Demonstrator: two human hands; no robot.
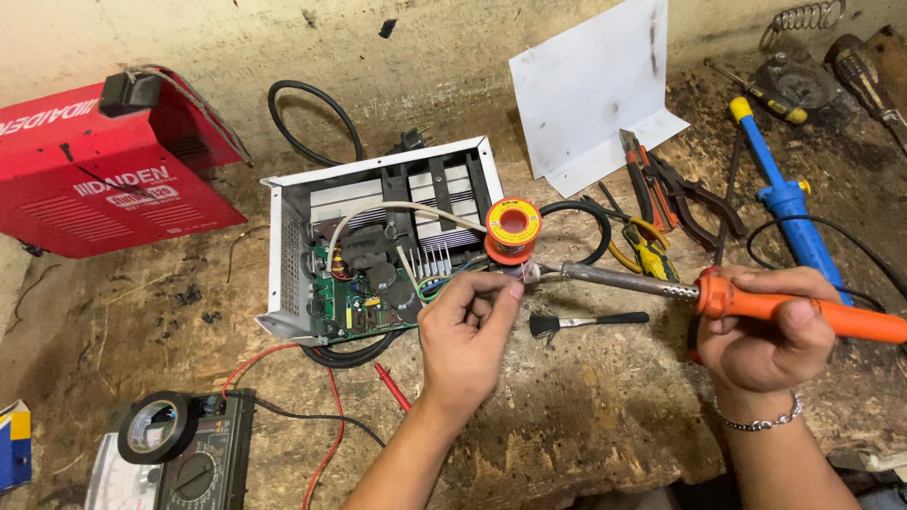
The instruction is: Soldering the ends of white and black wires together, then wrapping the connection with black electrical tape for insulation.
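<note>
My right hand (pixel 763 332) grips the orange handle of a soldering iron (pixel 661 285), whose metal tip points left. My left hand (pixel 465 326) pinches a thin strand of solder wire at the iron's tip, just below an orange solder spool (pixel 513 229). The spool rests at the right edge of an opened white metal case (pixel 378 236). Inside the case sits a green circuit board (pixel 364 295) with dark components, finned heat sinks and loose wires.
A red machine (pixel 94 170) stands at the left. A multimeter (pixel 179 463) with black tape roll (pixel 156 427) and red leads lies front left. A small black brush (pixel 586 323), pliers (pixel 661 198), blue desoldering pump (pixel 784 194), screwdrivers and a bent white sheet (pixel 595 90) lie around.
</note>
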